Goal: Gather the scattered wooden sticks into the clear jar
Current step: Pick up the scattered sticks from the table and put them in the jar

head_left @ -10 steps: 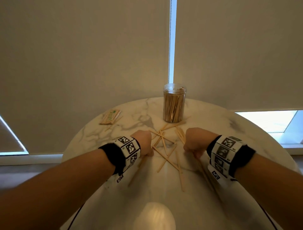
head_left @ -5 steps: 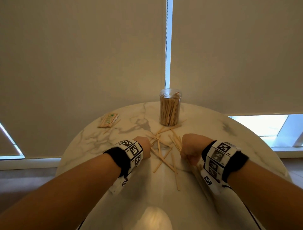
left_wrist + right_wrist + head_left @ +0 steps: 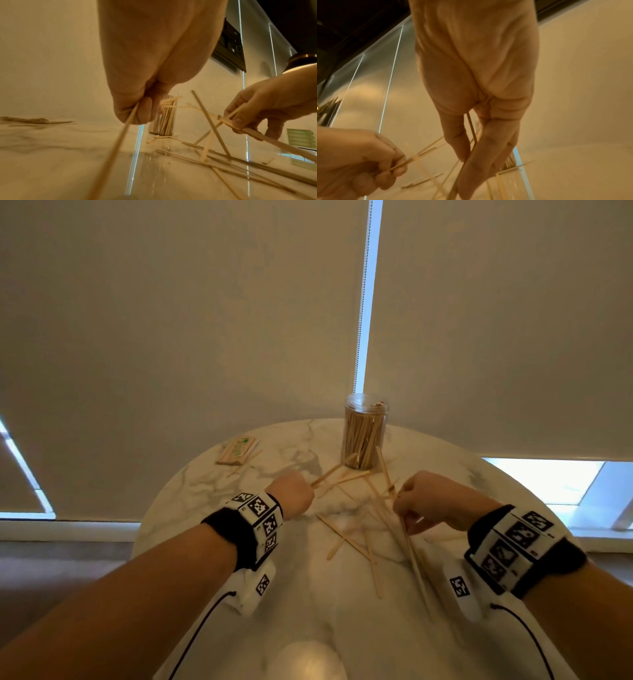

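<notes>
A round white marble table [image 3: 212, 542] with grey veining fills the near ground, its glossy top mirroring a bright spot of light at the near edge. Above it the left hand [image 3: 293, 496] is clenched around a few wooden sticks [image 3: 330, 472] whose tips point toward the far side, while the right hand [image 3: 423, 501] pinches a small bundle of sticks [image 3: 409, 539] between thumb and fingers, the bundle slanting down toward the near edge; both wrists wear black bands with white marker-printed blocks. Between and just beyond the hands more loose sticks [image 3: 346, 537] lie crisscrossed on the marble, some propped at an angle on others. Farther back the clear jar [image 3: 364, 431] stands upright near the table's far edge, already packed with sticks and open at the top. To its left, well apart, a flat paper-wrapped packet [image 3: 237, 451] lies on the marble with a stray stick beside it. Behind the table hang two beige roller blinds [image 3: 171, 320] with a narrow strip of daylight and a bead chain [image 3: 359, 320] between them, and bright window gaps below at both sides.
</notes>
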The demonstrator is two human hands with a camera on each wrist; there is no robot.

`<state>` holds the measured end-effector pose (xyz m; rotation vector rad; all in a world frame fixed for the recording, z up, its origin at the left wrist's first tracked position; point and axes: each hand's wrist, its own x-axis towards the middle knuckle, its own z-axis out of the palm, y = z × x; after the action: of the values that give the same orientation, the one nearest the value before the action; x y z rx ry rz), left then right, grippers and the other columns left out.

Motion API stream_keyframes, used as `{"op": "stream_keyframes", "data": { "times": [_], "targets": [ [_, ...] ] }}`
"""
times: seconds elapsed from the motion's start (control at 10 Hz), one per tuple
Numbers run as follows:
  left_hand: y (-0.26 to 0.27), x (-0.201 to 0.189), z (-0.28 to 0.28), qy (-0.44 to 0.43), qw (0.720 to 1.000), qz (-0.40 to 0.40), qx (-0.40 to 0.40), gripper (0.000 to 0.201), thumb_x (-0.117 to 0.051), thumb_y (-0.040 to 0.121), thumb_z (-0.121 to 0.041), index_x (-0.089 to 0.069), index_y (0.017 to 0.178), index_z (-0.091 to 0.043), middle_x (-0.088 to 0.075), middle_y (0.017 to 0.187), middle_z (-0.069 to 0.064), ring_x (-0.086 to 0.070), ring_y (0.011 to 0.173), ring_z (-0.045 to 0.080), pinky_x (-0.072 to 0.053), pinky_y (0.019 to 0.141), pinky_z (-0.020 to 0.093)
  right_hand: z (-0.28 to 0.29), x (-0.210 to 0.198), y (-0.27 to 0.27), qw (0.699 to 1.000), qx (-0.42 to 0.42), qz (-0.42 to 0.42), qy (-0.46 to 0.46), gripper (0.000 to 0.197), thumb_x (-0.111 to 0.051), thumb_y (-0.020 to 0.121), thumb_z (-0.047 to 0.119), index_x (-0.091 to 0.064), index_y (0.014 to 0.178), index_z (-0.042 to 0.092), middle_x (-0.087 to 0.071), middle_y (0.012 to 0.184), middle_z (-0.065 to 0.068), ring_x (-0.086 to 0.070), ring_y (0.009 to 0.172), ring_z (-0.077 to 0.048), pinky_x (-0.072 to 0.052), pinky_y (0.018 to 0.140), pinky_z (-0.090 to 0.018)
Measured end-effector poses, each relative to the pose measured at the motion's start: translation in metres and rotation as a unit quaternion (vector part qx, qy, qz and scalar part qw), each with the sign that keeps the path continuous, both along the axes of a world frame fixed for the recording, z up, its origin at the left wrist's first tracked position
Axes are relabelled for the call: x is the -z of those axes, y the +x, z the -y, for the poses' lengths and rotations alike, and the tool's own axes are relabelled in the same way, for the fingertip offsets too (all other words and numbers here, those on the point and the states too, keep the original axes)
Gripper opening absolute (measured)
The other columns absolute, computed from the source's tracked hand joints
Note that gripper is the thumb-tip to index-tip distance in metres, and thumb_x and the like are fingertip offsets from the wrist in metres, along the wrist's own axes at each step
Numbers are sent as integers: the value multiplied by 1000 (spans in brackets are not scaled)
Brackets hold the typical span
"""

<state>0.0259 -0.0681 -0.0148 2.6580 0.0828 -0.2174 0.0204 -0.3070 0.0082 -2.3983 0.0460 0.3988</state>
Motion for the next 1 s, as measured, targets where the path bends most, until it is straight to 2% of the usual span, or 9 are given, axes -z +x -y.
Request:
{"op": "stream_keyframes", "data": {
  "times": [0.1, 0.2, 0.3, 0.4, 0.5, 0.6, 0.7, 0.9, 1.0],
  "targets": [
    [-9, -10, 7, -101, 994, 16, -43, 40, -30, 109, -16, -58, 126, 6, -62, 127, 22, -61, 114, 35, -48, 87, 36, -2, -7, -10, 997, 1, 32, 68, 14, -65, 87, -1, -67, 99, -9, -69, 75, -15, -67, 62, -20, -62, 62, -32],
    [-5, -2, 10, -206, 976, -10, -63, 63, -22, 104, -57, -57, 110, -5, -62, 86, 16, -61, 78, 33, -49, 76, 35, -12, -15, -20, 990, 1, 55, 129, 10, -62, 87, -5, -64, 92, -13, -62, 71, -18, -61, 63, -23, -61, 58, -32],
    [-6, 0, 20, -249, 967, -16, -42, 89, -20, 75, -93, -53, 100, -14, -49, 74, 10, -50, 66, 25, -46, 69, 34, -27, -20, -26, 986, -5, 89, 141, 10, -62, 88, -2, -67, 93, -8, -65, 74, -16, -63, 64, -22, -63, 61, -35],
    [-7, 0, 35, -291, 957, -7, -3, 124, -18, 46, -109, -59, 115, -14, -44, 66, 5, -45, 60, 21, -42, 64, 34, -45, -22, -30, 982, -31, 111, 148, 11, -61, 88, 1, -67, 97, -3, -66, 78, -17, -64, 67, -23, -64, 68, -42],
    [-6, -1, 45, -318, 948, -3, 4, 118, -25, 51, -108, -67, 109, -14, -50, 65, 4, -45, 58, 21, -42, 62, 33, -60, -22, -32, 978, -59, 153, 127, 14, -60, 90, 5, -68, 100, 10, -71, 81, -13, -70, 71, -22, -64, 68, -40],
    [-4, -3, 46, -392, 920, 17, 5, 68, -36, 88, -79, -63, 87, -17, -51, 60, -1, -45, 53, 17, -40, 55, 29, -68, -19, -31, 975, -74, 171, 123, 16, -59, 93, 7, -68, 103, 16, -73, 82, -7, -73, 71, -19, -64, 71, -39],
    [-2, -4, 43, -384, 921, 60, -18, 43, -34, 105, -44, -60, 91, -13, -53, 66, 2, -48, 54, 18, -43, 58, 31, -74, -9, -25, 974, -79, 195, 84, 6, -64, 93, 16, -69, 96, 14, -74, 80, -5, -74, 70, -17, -64, 71, -39],
    [2, 6, 28, -368, 916, 135, -86, 37, -34, 105, -32, -58, 89, -9, -59, 70, 7, -54, 57, 21, -49, 61, 34, -83, 3, -24, 967, -94, 238, -14, 18, -77, 84, 23, -65, 98, 20, -69, 92, 5, -68, 83, -12, -59, 77, -31],
    [3, 9, 23, -420, 891, 148, -94, 36, -36, 105, -33, -59, 95, -7, -62, 72, 10, -53, 55, 20, -47, 57, 31, -84, 5, -25, 968, -85, 235, -24, 20, -76, 85, 24, -62, 99, 21, -70, 91, 2, -69, 80, -15, -60, 77, -37]
  ]
}}
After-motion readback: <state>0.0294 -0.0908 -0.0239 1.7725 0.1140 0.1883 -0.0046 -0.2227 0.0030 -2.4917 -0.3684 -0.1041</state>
